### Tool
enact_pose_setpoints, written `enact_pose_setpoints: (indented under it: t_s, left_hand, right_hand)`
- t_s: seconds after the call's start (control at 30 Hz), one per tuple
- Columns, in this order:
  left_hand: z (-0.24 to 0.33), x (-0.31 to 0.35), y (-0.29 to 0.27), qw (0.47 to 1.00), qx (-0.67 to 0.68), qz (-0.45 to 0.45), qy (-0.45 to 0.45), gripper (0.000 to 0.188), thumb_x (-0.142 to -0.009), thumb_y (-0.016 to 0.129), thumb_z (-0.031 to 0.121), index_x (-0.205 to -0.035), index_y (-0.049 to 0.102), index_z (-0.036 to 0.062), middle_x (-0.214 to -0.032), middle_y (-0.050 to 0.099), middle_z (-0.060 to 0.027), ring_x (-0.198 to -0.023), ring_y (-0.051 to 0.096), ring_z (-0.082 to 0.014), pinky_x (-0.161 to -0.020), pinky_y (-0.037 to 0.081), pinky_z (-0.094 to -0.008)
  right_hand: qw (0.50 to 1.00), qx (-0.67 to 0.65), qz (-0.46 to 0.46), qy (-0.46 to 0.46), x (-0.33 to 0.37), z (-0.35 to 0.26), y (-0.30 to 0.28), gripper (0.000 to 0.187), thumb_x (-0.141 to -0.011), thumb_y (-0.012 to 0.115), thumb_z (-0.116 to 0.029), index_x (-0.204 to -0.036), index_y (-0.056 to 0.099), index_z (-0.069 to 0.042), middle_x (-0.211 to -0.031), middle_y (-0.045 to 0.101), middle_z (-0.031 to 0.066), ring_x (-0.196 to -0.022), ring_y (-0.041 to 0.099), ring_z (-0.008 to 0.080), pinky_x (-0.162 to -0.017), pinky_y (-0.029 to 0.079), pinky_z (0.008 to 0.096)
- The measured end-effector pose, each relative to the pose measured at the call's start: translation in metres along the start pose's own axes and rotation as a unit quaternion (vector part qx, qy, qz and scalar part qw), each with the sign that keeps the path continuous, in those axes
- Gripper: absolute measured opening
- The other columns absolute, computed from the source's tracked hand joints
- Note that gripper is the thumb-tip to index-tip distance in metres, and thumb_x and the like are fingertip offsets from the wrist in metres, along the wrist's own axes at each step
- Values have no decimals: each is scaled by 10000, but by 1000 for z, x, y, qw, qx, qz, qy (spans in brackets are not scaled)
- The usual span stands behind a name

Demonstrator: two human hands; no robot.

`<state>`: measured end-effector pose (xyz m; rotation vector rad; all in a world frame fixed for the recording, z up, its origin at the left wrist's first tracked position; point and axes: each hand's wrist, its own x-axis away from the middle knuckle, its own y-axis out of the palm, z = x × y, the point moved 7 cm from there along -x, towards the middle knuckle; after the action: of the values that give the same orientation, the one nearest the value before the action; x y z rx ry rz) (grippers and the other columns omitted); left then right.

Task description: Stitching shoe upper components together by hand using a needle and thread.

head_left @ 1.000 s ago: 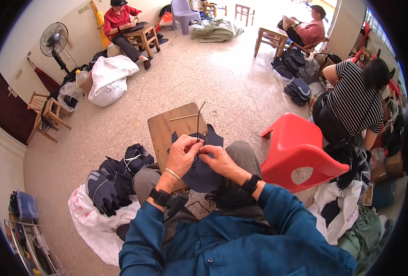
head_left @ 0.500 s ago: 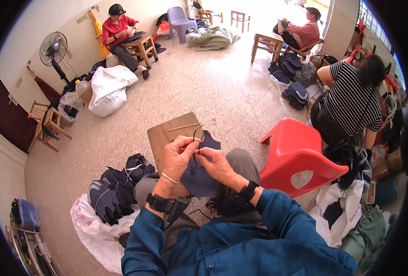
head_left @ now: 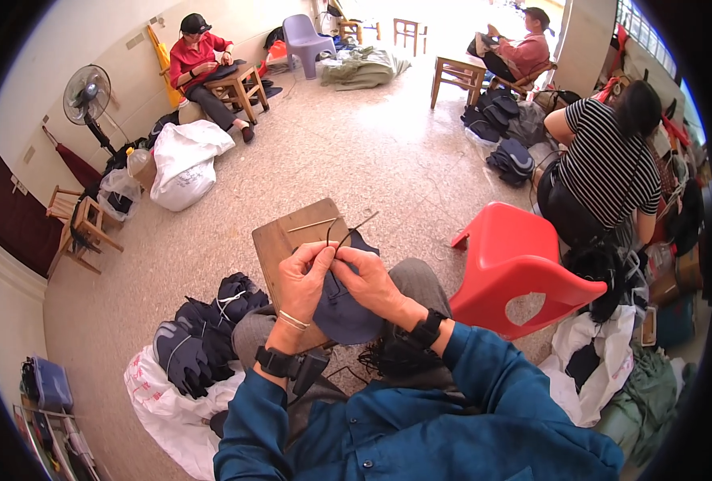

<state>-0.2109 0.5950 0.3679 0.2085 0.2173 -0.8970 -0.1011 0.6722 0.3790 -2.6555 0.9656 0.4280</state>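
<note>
My left hand (head_left: 304, 276) and my right hand (head_left: 368, 280) meet above a small wooden board (head_left: 272, 240). Both pinch a thin black cord (head_left: 329, 232), which loops up above the fingertips. A slender stick with a pale tip (head_left: 367, 220) slants up and away from the right fingertips; whether the fingers grip it I cannot tell. Another light stick (head_left: 309, 225) lies on the board. Below my hands, dark navy cloth pieces (head_left: 348, 319) rest over the board and near my lap. The cord's lower end hangs against this cloth.
Bundled navy cloth (head_left: 184, 345) lies on a white sack (head_left: 163, 409) at my left. A red plastic chair (head_left: 504, 264) stands to my right, with a person in a striped top (head_left: 604, 160) beyond. Two seated people, stools (head_left: 459, 76), a fan (head_left: 87, 92) and another sack (head_left: 184, 168) are farther off.
My hands have come slightly lower and left, still pinching the cord. The pale-tipped stick now points up to the right, sticking out farther beyond my fingers.
</note>
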Motion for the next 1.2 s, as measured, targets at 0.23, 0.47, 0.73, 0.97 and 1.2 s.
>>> enact_pose_setpoints:
  t_s: [0.23,0.47,0.73,0.97,1.2]
  left_hand:
    - [2,0,3,1000,13,-11,-2,153,-954,705,91,-1070,756,4,-962,689,16,-833,587,-48,-727,463,-187]
    - [6,3,2,998,62,-19,-23,161,-973,674,68,-1103,727,-9,-1004,711,-14,-897,621,-66,-786,496,-205]
    - [12,0,-9,997,71,3,-42,205,-987,668,149,-1106,724,-8,-990,739,-64,-901,671,-133,-860,519,-269]
    - [15,-4,-9,998,34,-2,-44,219,-987,676,177,-1100,734,-2,-920,720,-31,-846,642,-95,-790,497,-231]
    - [16,-12,-16,1000,-18,15,-13,204,-962,707,139,-1114,737,7,-889,692,0,-837,610,-66,-761,477,-199]
  right_hand:
    - [999,31,-19,-23,-4,8,3,147,-976,599,-84,-1019,655,45,-849,666,141,-782,620,172,-694,495,332]
    - [988,126,-48,-79,-5,-10,8,142,-914,638,-75,-1007,637,32,-883,655,203,-835,658,367,-732,510,418]
    - [988,135,-71,20,49,61,8,357,-900,671,-136,-1222,583,-11,-1177,609,200,-1091,605,387,-908,500,442]
    - [981,168,-77,62,70,96,1,372,-890,672,-127,-1226,557,-15,-1218,584,203,-1162,568,399,-979,478,443]
    - [985,157,-56,37,75,98,0,368,-871,665,-86,-1212,557,0,-1220,586,200,-1163,570,395,-986,477,437]
